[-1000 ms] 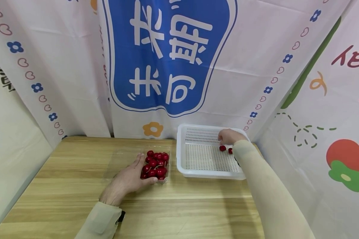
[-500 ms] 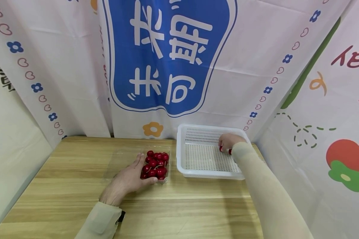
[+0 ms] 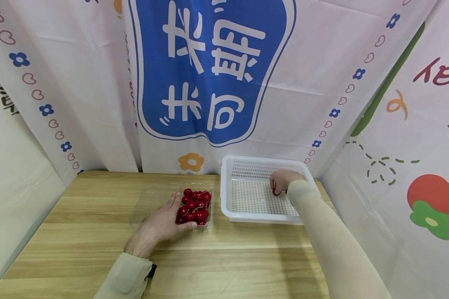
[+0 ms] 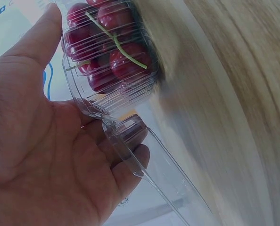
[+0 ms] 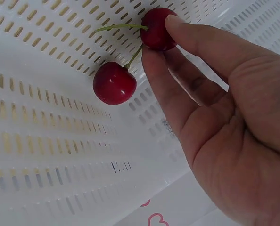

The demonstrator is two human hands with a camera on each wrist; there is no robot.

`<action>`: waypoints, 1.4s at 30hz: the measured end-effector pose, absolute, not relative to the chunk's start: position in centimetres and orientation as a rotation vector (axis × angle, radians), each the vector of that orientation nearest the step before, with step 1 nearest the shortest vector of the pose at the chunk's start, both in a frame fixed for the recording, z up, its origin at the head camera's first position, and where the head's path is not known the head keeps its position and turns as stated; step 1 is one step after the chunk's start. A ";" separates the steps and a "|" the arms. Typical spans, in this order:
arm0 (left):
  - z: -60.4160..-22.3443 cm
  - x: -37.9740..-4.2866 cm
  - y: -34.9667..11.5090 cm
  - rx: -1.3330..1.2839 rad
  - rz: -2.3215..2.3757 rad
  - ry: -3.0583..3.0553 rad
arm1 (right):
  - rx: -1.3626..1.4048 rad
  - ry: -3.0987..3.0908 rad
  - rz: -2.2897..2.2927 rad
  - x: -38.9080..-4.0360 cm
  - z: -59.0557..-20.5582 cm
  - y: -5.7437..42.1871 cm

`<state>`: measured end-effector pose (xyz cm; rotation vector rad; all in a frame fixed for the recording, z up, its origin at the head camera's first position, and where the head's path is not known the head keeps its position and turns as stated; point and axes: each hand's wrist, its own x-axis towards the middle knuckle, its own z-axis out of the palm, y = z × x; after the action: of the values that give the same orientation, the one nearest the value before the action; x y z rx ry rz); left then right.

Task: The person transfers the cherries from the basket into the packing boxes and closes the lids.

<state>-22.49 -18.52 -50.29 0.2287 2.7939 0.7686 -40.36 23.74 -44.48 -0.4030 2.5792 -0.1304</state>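
Observation:
My right hand (image 3: 282,180) reaches into the white plastic basket (image 3: 226,187). In the right wrist view its thumb and fingertips pinch a dark red cherry (image 5: 156,29) with a green stem. A second cherry (image 5: 114,83) sits beside the fingertips, its stem running up to them. On the left, my left hand (image 3: 161,222) rests against a clear plastic clamshell box (image 4: 130,101) of cherries (image 3: 191,204). Its thumb lies along the box's near side and its fingers along the left side, by the hinge. The clamshell's lid (image 4: 168,165) lies folded out to the left, partly under the hand.
Box and basket stand side by side at the back of a wooden table (image 3: 224,261), a narrow gap between them. Behind the table hangs a printed cloth (image 3: 164,153), and another printed cloth (image 3: 381,199) closes the right side. The basket has raised, slotted walls.
My right hand has moved lower and slightly toward me inside the basket, with the cherry at its fingertips shifting along. The left hand and the box of cherries have stayed put.

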 end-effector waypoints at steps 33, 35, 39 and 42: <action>-50.5 -22.5 -18.5 0.233 0.766 2.799 | -0.861 2.619 -0.222 -40.7 -41.8 15.7; -50.5 -22.5 -18.5 0.233 0.766 2.799 | -0.878 2.629 -0.238 -40.7 -41.6 15.2; -50.4 -22.5 -18.5 0.230 0.767 2.798 | -0.922 2.659 -0.241 -40.7 -41.2 14.1; -50.4 -22.5 -18.5 0.227 0.769 2.798 | -0.971 2.690 -0.236 -40.4 -40.8 13.4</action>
<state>-22.48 -18.49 -50.41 0.2273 2.7978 0.7686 -40.44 13.36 -40.78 -0.9714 2.6896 -0.2365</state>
